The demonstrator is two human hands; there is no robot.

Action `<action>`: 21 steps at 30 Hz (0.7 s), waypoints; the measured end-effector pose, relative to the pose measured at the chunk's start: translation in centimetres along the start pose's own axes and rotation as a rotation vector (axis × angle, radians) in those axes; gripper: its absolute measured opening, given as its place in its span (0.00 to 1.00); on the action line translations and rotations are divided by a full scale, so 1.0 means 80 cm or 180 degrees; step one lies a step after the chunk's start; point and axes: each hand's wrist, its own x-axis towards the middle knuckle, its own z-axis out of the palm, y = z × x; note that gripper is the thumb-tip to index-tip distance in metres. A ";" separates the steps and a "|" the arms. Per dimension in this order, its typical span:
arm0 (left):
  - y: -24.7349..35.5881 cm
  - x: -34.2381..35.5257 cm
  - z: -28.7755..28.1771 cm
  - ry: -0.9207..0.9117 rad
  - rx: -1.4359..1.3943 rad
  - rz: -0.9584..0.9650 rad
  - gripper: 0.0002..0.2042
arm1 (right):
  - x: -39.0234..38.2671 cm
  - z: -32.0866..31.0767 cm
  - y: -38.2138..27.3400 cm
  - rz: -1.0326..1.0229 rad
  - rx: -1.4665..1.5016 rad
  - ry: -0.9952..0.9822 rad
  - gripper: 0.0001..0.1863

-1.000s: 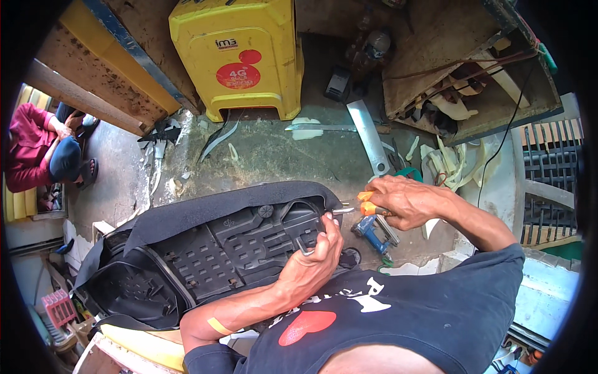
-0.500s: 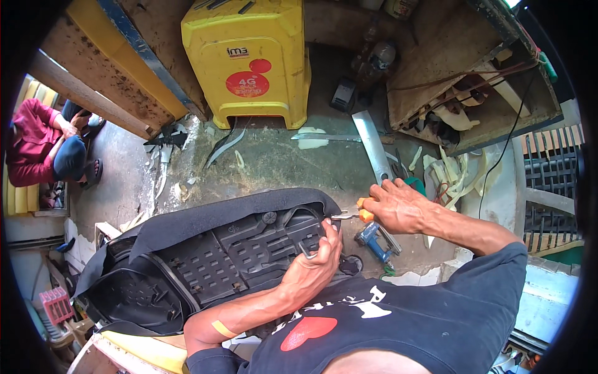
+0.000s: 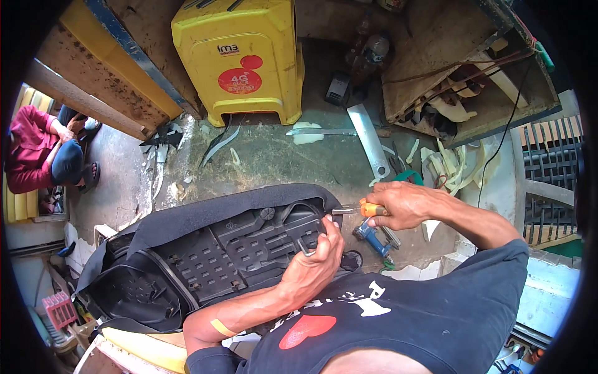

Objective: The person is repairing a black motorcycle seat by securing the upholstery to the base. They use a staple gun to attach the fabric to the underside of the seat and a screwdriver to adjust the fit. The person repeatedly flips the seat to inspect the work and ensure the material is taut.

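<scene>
at the right end of the black seat base [image 3: 202,252], the right hand [image 3: 405,204] grips an orange-handled tool [image 3: 372,209]; the left hand [image 3: 311,258] bends its fingers there, their hold unclear. steadying that end, fingertips clear of the metal tip [image 3: 342,211], seems wise. the base lies near left, ribbed, dark cloth [image 3: 230,210] along its far side.

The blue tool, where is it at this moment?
In the head view, the blue tool lies on the floor right of centre, just below the right hand in the picture and to the right of the black seat base.
</scene>
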 end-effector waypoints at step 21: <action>0.092 0.026 0.024 0.0270 0.0125 -0.0726 0.28 | 0.243 0.299 0.316 0.1982 0.0225 0.1158 0.35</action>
